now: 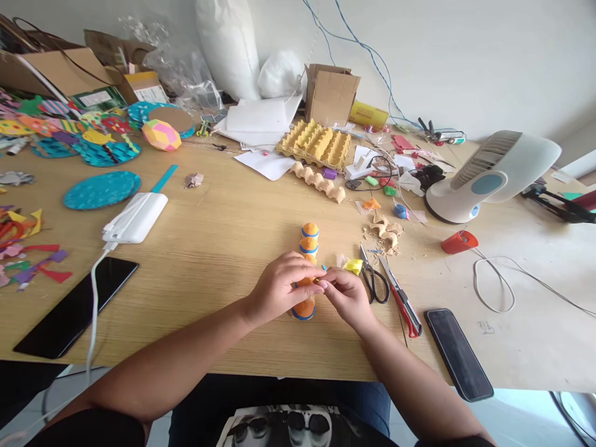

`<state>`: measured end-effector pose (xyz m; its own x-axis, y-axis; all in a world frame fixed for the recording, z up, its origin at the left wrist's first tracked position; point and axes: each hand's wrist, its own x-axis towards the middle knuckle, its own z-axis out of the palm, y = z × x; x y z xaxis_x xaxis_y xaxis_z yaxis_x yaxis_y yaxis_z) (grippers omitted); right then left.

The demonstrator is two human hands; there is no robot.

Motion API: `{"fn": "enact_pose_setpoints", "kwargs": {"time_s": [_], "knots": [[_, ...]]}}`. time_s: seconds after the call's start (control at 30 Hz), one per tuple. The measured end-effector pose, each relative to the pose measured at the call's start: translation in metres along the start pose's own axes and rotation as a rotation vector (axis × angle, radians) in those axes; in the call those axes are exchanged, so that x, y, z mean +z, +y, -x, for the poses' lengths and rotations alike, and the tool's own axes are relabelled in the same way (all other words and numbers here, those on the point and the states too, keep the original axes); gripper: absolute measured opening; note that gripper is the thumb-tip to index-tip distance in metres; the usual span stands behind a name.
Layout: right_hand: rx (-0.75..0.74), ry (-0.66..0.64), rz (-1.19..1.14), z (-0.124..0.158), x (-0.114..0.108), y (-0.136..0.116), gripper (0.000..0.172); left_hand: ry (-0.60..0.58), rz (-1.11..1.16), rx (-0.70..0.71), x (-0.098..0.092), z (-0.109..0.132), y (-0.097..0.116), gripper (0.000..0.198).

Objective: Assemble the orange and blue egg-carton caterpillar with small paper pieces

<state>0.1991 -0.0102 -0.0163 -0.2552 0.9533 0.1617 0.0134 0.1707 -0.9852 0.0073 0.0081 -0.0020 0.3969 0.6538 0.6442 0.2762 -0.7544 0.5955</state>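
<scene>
In front of me lies a row of orange bumps with blue edging, cut like an egg-carton strip. My left hand is closed in a pinch above its middle and hides part of it. My right hand is closed as well, its fingertips meeting the left ones. Whatever sits between the fingertips is too small to name. Just beyond the right hand are a yellow lump in clear wrap and black-handled scissors. A red utility knife lies to their right.
A phone lies at right, near a white fan and a red cup-like piece. Yellow egg trays and carton scraps are farther back. At left are a white power bank with its cable and a dark tablet-like device.
</scene>
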Motion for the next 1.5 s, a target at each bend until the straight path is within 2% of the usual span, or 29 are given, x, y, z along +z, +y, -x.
{"fn": "enact_pose_setpoints", "kwargs": {"time_s": [0.23, 0.37, 0.5, 0.63, 0.8, 0.97, 1.13, 1.33, 1.5], "knots": [[0.010, -0.055, 0.040, -0.003, -0.005, -0.003, 0.033, 0.007, -0.022, 0.089, -0.003, -0.004, -0.002, 0.013], [-0.030, -0.093, 0.119, -0.003, -0.008, -0.003, 0.035, 0.012, -0.038, 0.106, -0.002, -0.004, -0.002, 0.016], [-0.062, -0.091, 0.166, 0.000, -0.009, -0.002, 0.046, 0.018, -0.064, 0.087, -0.002, -0.001, -0.004, 0.018], [-0.011, -0.039, 0.144, 0.002, -0.009, 0.002, 0.050, 0.002, -0.100, 0.014, -0.002, 0.001, -0.005, 0.009], [0.036, -0.017, 0.089, 0.002, -0.007, 0.004, 0.046, -0.028, -0.139, 0.013, -0.002, 0.002, -0.006, 0.008], [0.204, -0.015, -0.101, 0.003, -0.004, 0.004, 0.028, -0.006, -0.224, 0.093, -0.002, 0.003, -0.006, 0.013], [0.275, -0.003, -0.209, 0.003, -0.004, 0.003, 0.026, -0.006, -0.236, 0.130, -0.001, 0.004, -0.006, 0.016], [0.265, 0.028, -0.152, -0.002, -0.006, 0.001, 0.027, -0.009, -0.181, 0.093, 0.002, 0.004, -0.010, 0.018], [0.231, 0.005, -0.050, -0.003, -0.007, -0.008, 0.029, 0.018, -0.083, 0.081, 0.003, 0.003, -0.012, 0.017]]}}
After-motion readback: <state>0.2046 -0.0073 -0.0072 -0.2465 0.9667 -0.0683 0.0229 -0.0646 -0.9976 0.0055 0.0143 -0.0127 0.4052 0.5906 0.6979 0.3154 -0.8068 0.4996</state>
